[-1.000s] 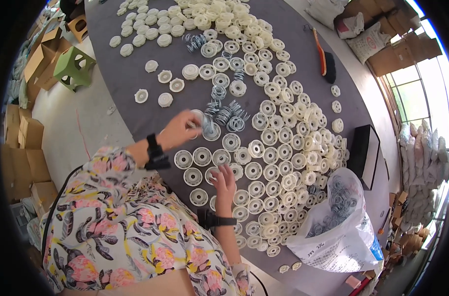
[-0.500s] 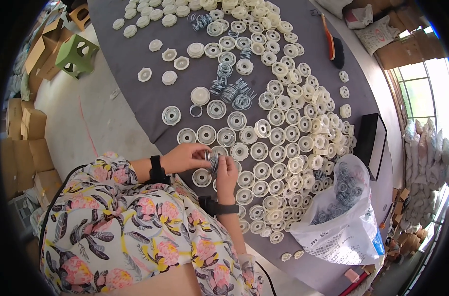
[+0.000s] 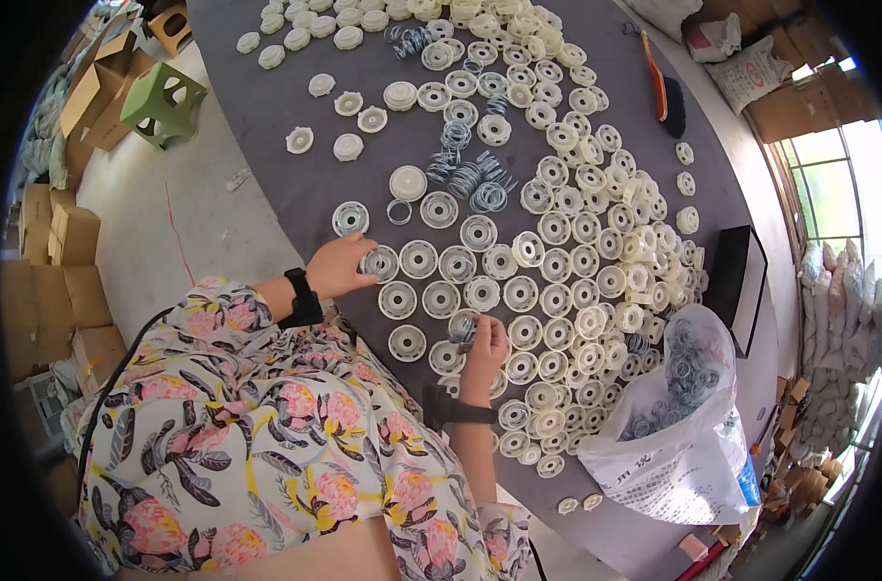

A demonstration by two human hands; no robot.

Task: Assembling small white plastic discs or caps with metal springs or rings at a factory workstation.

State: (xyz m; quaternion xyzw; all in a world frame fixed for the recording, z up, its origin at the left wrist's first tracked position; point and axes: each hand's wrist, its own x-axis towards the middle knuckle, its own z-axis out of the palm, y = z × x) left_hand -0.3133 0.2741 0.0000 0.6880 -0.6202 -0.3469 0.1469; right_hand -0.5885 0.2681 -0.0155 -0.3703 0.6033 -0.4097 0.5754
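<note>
My left hand [image 3: 340, 265] pinches a metal coil spring [image 3: 370, 261] over a white round plastic part [image 3: 390, 265] at the left edge of the laid-out rows. My right hand [image 3: 486, 352] is closed around some grey coil springs [image 3: 462, 327], held just above the parts nearer to me. Several white wheel-like parts [image 3: 419, 259] with dark centre holes lie around both hands. Another spring [image 3: 456, 263] rests in a part between my hands. Beyond them, a cluster of loose springs [image 3: 468, 178] lies on the grey tabletop [image 3: 296, 208].
White caps [image 3: 347, 147] lie scattered at the far left. A heaped mass of white parts [image 3: 644, 242] fills the right side. A white bag [image 3: 669, 465] of springs stands near right, by a black box [image 3: 736, 290]. A brush [image 3: 659, 87] lies at far right.
My hands have separated. The left has moved away and left with a spring to a white part; the right has shifted right and slightly nearer, still holding springs. The whole view has shifted slightly.
</note>
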